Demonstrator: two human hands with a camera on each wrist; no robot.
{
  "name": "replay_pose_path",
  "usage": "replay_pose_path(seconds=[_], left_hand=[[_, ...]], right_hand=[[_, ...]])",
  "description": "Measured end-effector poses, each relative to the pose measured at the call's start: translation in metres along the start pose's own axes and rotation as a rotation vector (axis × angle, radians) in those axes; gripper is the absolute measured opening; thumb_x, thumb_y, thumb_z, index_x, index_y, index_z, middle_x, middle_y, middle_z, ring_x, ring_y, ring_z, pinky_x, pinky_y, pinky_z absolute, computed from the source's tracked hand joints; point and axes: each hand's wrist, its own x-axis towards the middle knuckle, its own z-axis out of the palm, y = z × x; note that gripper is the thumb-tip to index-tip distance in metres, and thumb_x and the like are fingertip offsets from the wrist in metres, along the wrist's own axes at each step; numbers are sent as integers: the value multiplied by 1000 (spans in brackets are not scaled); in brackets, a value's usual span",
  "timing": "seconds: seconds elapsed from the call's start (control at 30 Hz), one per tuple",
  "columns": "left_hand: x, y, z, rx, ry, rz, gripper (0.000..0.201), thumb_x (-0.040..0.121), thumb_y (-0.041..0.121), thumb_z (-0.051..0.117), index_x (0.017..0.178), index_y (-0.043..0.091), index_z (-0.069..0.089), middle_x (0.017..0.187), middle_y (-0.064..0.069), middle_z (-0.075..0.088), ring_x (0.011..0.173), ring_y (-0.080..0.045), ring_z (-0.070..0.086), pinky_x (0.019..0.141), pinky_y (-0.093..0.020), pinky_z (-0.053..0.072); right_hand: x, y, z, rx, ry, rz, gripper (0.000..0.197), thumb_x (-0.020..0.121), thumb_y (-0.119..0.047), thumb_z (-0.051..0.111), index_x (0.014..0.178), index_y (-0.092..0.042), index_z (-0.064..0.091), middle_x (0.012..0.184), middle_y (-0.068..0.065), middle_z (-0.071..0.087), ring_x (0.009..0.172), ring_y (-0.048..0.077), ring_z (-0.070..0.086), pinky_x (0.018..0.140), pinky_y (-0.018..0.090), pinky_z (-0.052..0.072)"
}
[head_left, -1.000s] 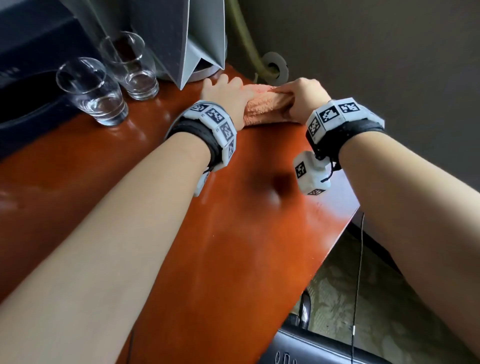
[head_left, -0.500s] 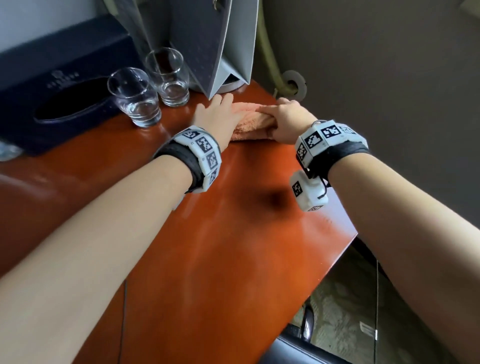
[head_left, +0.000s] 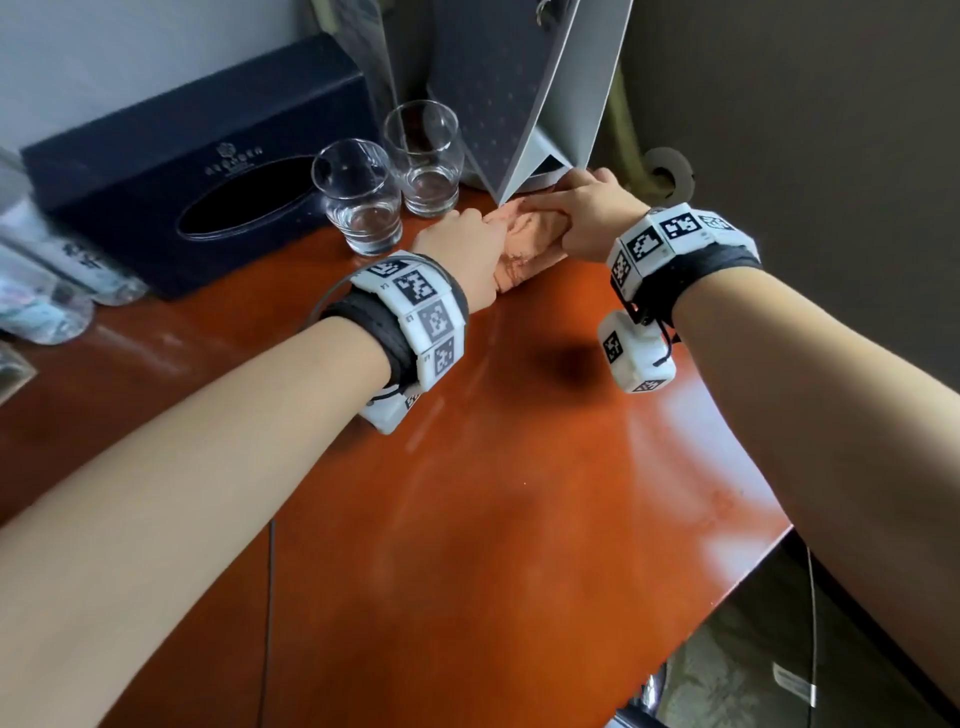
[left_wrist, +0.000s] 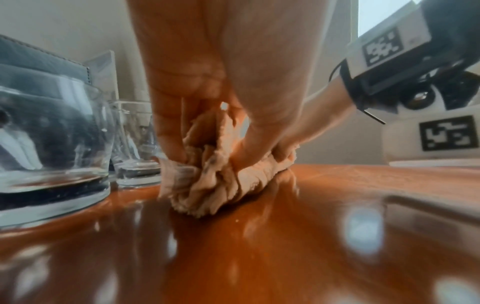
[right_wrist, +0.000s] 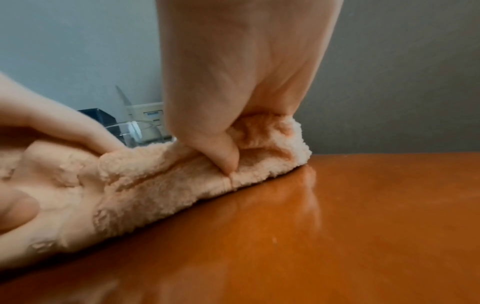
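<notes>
L hand + R hand both gripping bunched peach cloth on table, 2 glasses nearby

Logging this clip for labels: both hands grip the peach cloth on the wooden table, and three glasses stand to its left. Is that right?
Not three: the head view shows two glasses to its left, a nearer glass and a farther glass. The rest holds: the left hand and the right hand both grip the peach cloth on the wooden table.
</notes>
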Motion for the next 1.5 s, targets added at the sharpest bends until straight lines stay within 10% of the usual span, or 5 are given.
replay_pose_path(seconds=[0.3, 0.47, 0.77, 0.97, 1.5], left_hand=[[14, -3, -8, -74, -26, 20, 45, 89, 24, 48, 133, 13, 45, 120, -15, 55, 111, -35, 55, 86, -41, 47], [16, 5, -19, -13, -26, -3, 28, 91, 17, 46, 115, 6, 56, 116, -17, 60, 108, -36, 58, 81, -37, 47], [24, 29, -21, -47, -1, 38, 32, 92, 25, 48, 121, 12, 53, 112, -14, 63, 108, -37, 58, 86, -39, 48], [35, 59, -18, -45, 25, 24, 32, 92, 20, 52, 123, 11, 53, 123, -12, 58, 120, -32, 49, 89, -37, 46], [20, 97, -13, 24, 23, 223, 48, 94, 1, 41, 141, 11, 34, 135, -12, 39, 130, -30, 30, 90, -36, 43]], right_hand=[[18, -12, 4, -31, 6, 116, 43, 93, -28, 44, 136, -32, 48, 144, 11, 35, 128, 29, 33, 101, 43, 31], [38, -18, 5, -159, -96, 256, 39, 97, -27, 35, 133, -29, 49, 123, 5, 46, 89, 18, 26, 84, 35, 25], [30, 7, 5, -100, -58, 232, 46, 91, -31, 47, 137, -30, 45, 141, 11, 38, 131, 34, 33, 107, 48, 28], [30, 28, -1, -181, -131, 339, 44, 94, -44, 31, 136, -37, 45, 110, 9, 47, 106, 27, 40, 103, 44, 33], [-70, 56, -3, -122, 42, 453, 52, 92, -33, 47, 141, -43, 35, 130, 14, 38, 120, 35, 39, 94, 43, 40]])
